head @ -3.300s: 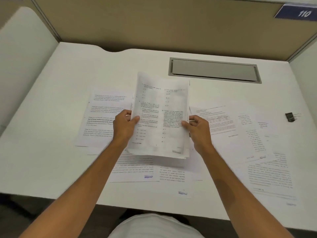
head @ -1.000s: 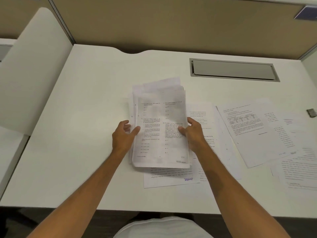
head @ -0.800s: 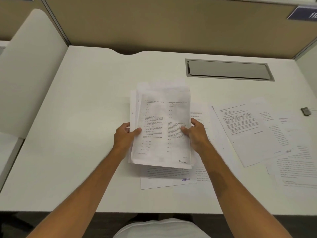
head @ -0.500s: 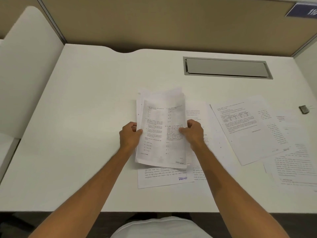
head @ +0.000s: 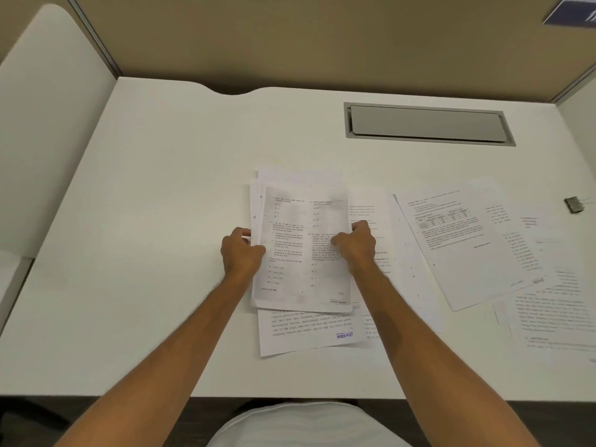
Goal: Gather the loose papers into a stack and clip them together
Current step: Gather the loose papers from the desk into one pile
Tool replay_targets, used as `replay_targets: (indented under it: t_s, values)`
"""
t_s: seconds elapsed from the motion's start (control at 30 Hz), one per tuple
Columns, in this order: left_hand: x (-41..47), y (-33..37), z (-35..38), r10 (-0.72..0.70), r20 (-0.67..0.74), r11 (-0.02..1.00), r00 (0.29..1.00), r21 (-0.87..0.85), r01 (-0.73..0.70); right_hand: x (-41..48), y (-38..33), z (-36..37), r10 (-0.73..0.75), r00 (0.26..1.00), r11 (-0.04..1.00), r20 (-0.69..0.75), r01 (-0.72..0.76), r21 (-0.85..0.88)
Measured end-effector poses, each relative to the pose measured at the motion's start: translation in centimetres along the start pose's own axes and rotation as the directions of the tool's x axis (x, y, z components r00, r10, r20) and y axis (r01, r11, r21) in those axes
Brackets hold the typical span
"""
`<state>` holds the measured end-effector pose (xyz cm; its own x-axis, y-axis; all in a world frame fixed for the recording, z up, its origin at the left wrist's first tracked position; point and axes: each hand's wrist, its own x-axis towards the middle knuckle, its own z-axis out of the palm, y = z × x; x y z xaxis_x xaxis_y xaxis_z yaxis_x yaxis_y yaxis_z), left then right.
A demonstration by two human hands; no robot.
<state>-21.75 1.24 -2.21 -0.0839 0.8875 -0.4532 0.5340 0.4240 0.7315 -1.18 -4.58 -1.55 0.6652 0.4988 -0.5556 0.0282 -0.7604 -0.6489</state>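
Observation:
A stack of printed papers (head: 298,227) is at the middle of the white desk (head: 145,221), its sheets unevenly aligned at the top. My left hand (head: 240,253) grips its left edge and my right hand (head: 356,245) grips its right edge, thumb on top. Under the stack lies a sheet stamped SPEED POST (head: 306,330). More loose sheets (head: 464,246) spread out to the right, overlapping each other. A small dark binder clip (head: 574,204) rests near the desk's right edge, far from both hands.
A grey cable hatch (head: 425,124) is set into the desk behind the papers. A tan partition wall (head: 290,40) closes the back, and a white side divider (head: 45,140) stands at the left. The desk's front edge is just before my body.
The loose sheets that lay on the left 3.3 s ago have joined the stack. Over the last second both hands kept their grip, shifting and lowering the stack slightly.

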Motion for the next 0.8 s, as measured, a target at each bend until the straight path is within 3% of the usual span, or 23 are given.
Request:
replay_targets:
  t_s: [0.2, 0.43, 0.63, 0.8]
  values:
    - [0.4, 0.1, -0.4, -0.146, 0.062, 0.983, 0.987, -0.106, 0.152, 0.6, 0.3, -0.7, 0.031, 0.992, 0.986, 0.124, -0.051, 0.16]
    - [0.1, 1.4, -1.4, -0.09, 0.162, 0.952, 0.983, -0.276, 0.133, -0.5, -0.6, -2.6, -0.109, 0.974, 0.949, 0.2, 0.043, 0.311]
    - [-2.3, 6.3, -3.4, 0.204, 0.161, 0.887, 0.966, -0.448, -0.113, -3.1, -3.6, -6.6, -0.41, 0.905, 0.832, 0.113, 0.32, 0.453]
    - [-4.2, 9.5, -3.8, 0.411, 0.064, 0.831, 0.909, -0.436, -0.345, -4.4, -5.4, -9.0, -0.546, 0.838, 0.716, 0.004, 0.464, 0.522]
